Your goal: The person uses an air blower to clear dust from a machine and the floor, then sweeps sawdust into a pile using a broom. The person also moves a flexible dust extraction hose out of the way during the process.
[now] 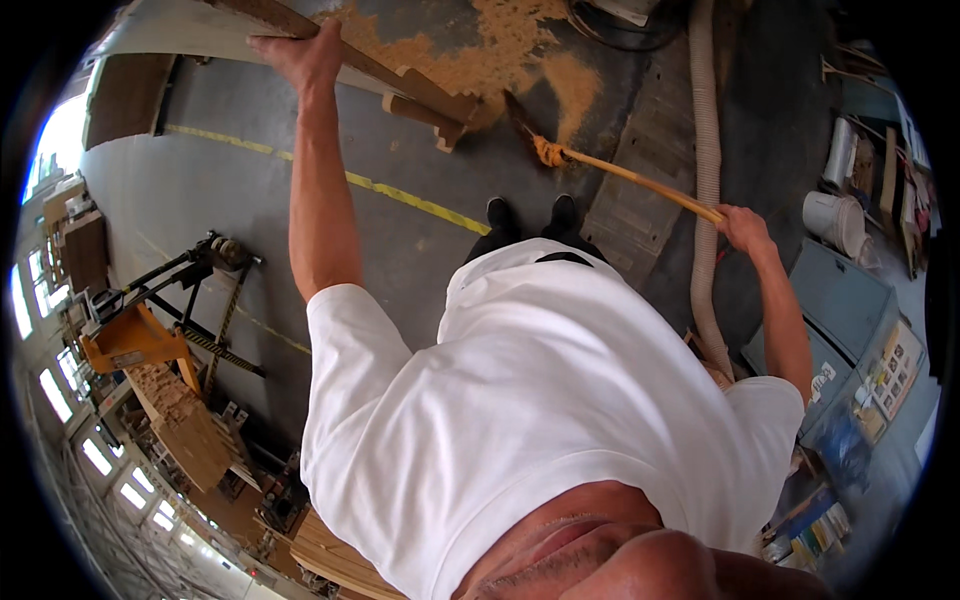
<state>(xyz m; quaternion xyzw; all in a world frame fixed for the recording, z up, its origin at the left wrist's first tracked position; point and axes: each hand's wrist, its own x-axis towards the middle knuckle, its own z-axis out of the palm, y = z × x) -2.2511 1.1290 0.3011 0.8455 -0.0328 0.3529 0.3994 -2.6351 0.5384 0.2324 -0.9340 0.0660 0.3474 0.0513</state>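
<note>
My right hand (pixel 745 228) is closed round the end of a broom's wooden handle (pixel 640 180). Orange wrapping binds the handle to the broom's dark head (pixel 520 116), which rests on the floor beside a spread of sawdust (pixel 480 40). At the upper left, my left hand (pixel 305 62) grips the top edge of a large wooden panel (pixel 385 80); some of its fingers are hidden behind the edge. The panel tilts, and notched wooden pieces (pixel 440 115) show at its near end.
A ribbed hose (pixel 706 130) runs along the floor to my right, past grey metal cabinets (pixel 840 300) and a white bucket (pixel 833 218). Yellow tape (pixel 420 203) marks the floor. Leftward stand an orange and black lifter (pixel 150 335) and stacked wood (pixel 190 420).
</note>
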